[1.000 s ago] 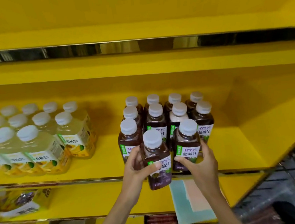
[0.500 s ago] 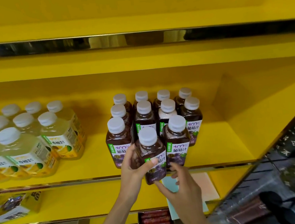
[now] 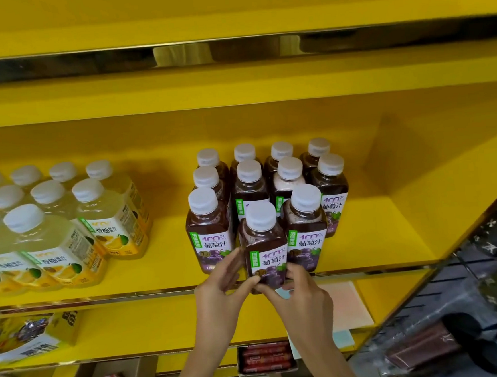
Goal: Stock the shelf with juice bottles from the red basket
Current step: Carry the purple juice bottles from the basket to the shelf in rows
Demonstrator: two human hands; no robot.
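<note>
A dark grape juice bottle (image 3: pixel 264 243) with a white cap stands at the front edge of the yellow shelf (image 3: pixel 164 272). My left hand (image 3: pixel 222 282) touches its lower left side with thumb and fingers. My right hand (image 3: pixel 300 291) cups its base from the right. Behind it stand several more grape juice bottles (image 3: pixel 270 180) in rows. The red basket is not in view.
Several pale pomelo juice bottles (image 3: pixel 65 220) fill the shelf's left part. Bare yellow shelf lies right of the grape group, up to the side wall (image 3: pixel 419 181). A lower shelf holds a snack bag (image 3: pixel 21 337) and pastel sheets (image 3: pixel 345 305). A dark rack (image 3: pixel 487 288) stands at right.
The front bottle has been turned so its label faces me, and it sits lower on the shelf edge. My right hand moved up from below to cup the bottle's base.
</note>
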